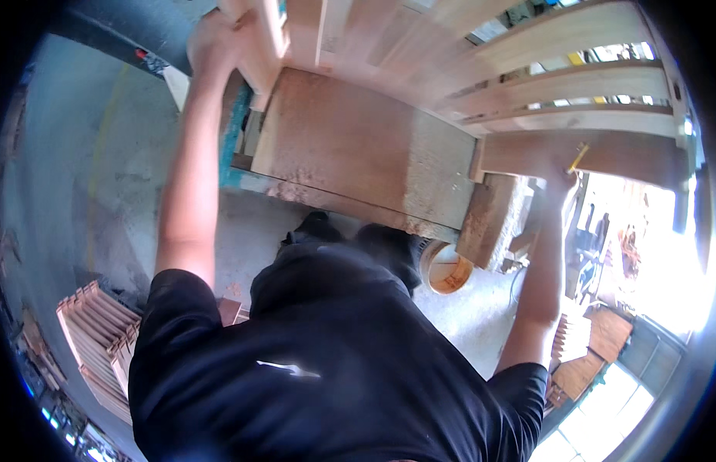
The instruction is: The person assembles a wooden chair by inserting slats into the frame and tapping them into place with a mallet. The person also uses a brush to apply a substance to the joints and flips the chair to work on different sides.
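Note:
A large pale wooden slatted frame [566, 86] stands in front of me, spanning the far side from left to right. My left hand [213, 42] is closed around an upright at its left end. Out to the right, my right hand [558, 183] is closed on the lower edge of the frame's brown bottom board [597, 154]. Motion blur smears the fingers of that hand. A small yellow strip [580, 157] shows beside it; I cannot tell what it is. Between my arms lies a flat, dusty wooden worktop [350, 142], with the frame at its far edge.
A round bucket [448, 268] with brownish contents stands on the floor near my feet, below a rough wooden block [493, 219]. Stacked wooden pieces [96, 331] lie at the lower left. More boards [593, 346] are at the lower right. A dark beam [135, 35] crosses the upper left.

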